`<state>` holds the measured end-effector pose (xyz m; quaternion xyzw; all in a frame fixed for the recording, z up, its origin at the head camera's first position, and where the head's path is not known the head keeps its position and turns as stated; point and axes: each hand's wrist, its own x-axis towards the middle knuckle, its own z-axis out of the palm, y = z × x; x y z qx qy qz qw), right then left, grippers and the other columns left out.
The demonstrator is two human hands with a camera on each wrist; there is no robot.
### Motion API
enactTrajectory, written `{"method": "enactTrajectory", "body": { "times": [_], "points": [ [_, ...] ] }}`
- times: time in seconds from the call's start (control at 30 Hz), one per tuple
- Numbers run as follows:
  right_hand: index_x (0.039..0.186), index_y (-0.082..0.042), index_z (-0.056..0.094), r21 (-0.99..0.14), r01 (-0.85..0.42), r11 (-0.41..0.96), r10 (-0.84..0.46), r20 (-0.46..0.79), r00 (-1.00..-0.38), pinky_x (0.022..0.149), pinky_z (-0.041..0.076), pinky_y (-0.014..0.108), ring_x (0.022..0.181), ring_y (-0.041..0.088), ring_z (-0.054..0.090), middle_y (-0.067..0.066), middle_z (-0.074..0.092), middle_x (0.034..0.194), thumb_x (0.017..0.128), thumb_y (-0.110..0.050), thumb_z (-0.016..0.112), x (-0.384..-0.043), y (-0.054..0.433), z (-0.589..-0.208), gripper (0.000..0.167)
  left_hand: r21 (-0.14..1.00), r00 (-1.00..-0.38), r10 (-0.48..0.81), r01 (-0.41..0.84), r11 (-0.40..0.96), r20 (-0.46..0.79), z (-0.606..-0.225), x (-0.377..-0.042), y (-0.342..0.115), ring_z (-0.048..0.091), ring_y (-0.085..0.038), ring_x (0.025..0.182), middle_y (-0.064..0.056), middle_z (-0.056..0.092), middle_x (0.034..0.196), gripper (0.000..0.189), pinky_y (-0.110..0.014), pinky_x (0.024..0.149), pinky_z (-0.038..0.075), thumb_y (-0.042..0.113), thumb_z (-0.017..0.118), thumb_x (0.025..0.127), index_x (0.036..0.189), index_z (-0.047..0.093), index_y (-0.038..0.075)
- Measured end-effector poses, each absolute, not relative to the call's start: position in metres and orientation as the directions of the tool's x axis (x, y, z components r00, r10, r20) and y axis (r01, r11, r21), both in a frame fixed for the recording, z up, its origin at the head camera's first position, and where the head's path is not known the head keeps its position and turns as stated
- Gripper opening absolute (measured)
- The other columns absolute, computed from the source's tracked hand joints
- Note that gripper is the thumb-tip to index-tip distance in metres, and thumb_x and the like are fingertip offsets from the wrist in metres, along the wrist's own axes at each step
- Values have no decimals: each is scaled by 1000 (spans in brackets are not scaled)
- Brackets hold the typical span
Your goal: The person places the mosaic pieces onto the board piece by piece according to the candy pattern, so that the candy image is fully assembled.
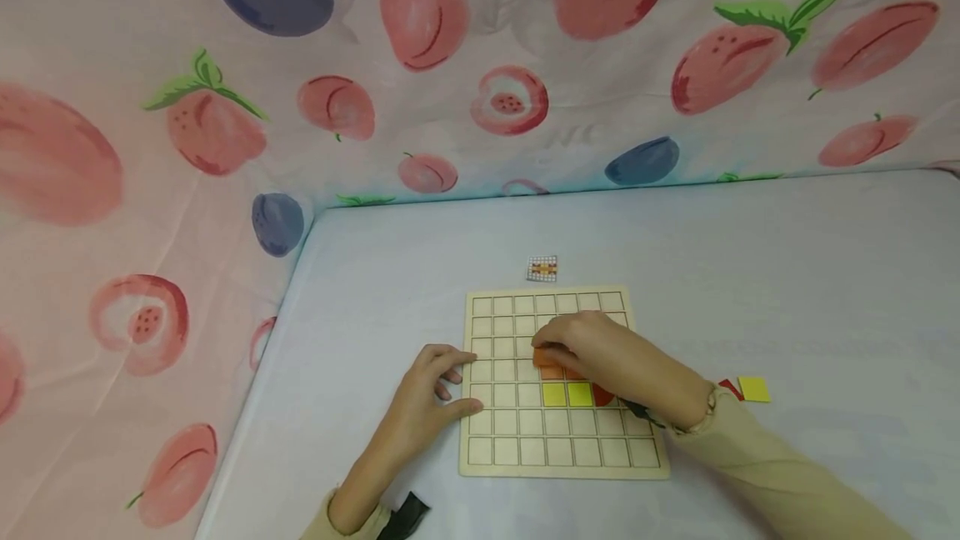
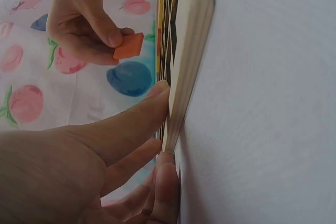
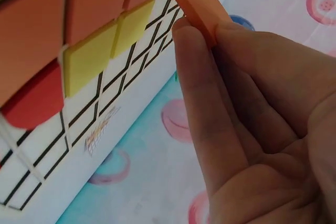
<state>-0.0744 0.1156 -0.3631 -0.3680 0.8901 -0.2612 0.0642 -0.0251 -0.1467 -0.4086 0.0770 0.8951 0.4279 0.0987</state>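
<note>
A square wooden grid board [image 1: 564,472] lies on the table. My right hand [image 1: 600,348] is over its middle, pinching an orange square tile [image 2: 128,46] between thumb and fingers, above the surface. Two yellow tiles [image 1: 567,394] sit side by side in one row, with a red piece with a rounded edge [image 3: 34,100] at their right in the head view. Orange tiles [image 3: 92,3] fill cells in the row behind, partly hidden by my right hand. My left hand [image 1: 423,398] touches the board's left edge with spread thumb and fingertips.
Behind the board lies a small printed pattern card [image 1: 542,268]. To its right on the table are a loose yellow square [image 1: 753,389] and a red piece [image 1: 731,389], partly covered by the right sleeve. A fruit-printed cloth [image 1: 510,98] hangs behind and at the left.
</note>
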Motion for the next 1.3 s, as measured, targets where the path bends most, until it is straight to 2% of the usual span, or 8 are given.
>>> {"method": "enactTrajectory", "body": {
  "times": [0.3, 0.57, 0.67, 0.9, 1.17, 1.3],
  "points": [
    [93, -10, 72, -502, -643, 578, -723, 51, -689, 76, 55, 26, 79, 10, 63, -3, 70, 88, 92, -6, 69, -76, 103, -370, 6, 786, -970, 220, 56, 616, -103, -409, -25, -147, 53, -14, 83, -6, 53, 127, 54, -22, 72, 50, 13, 87, 74, 124, 66, 12],
    [102, -7, 75, -519, -600, 609, -700, 4, -714, 86, 57, 34, 91, 16, 68, 1, 74, 98, 91, -6, 70, -73, 98, -375, 12, 783, -969, 230, 73, 617, -90, -410, -25, -147, 53, -15, 84, -8, 54, 126, 54, -22, 72, 50, 14, 87, 74, 123, 67, 11],
    [101, -7, 75, -523, -599, 606, -700, 8, -714, 84, 57, 32, 89, 14, 67, 0, 74, 97, 91, -5, 70, -74, 98, -376, 12, 779, -969, 227, 65, 624, -101, -410, -25, -147, 53, -14, 83, -6, 53, 126, 55, -22, 72, 50, 13, 87, 74, 124, 66, 11],
    [88, -13, 72, -547, -602, 581, -716, 8, -698, 70, 50, 22, 71, 6, 54, -9, 66, 80, 91, -3, 69, -76, 97, -377, 12, 780, -967, 228, 58, 623, -111, -409, -24, -147, 53, -14, 83, -5, 53, 127, 56, -22, 72, 50, 13, 87, 74, 126, 65, 11],
    [93, -13, 73, -511, -624, 592, -699, 60, -713, 77, 54, 29, 80, 8, 61, -5, 70, 89, 91, -8, 71, -72, 96, -378, 5, 783, -969, 230, 73, 618, -91, -409, -24, -147, 53, -15, 83, -7, 53, 127, 54, -22, 72, 49, 15, 87, 74, 124, 66, 11],
    [92, -12, 73, -519, -619, 590, -697, 61, -715, 76, 54, 28, 78, 8, 60, -6, 69, 87, 91, -7, 71, -73, 94, -379, 5, 788, -970, 228, 72, 611, -88, -410, -24, -147, 53, -14, 86, -7, 53, 126, 53, -22, 72, 50, 13, 87, 74, 124, 66, 11]
  ]
}}
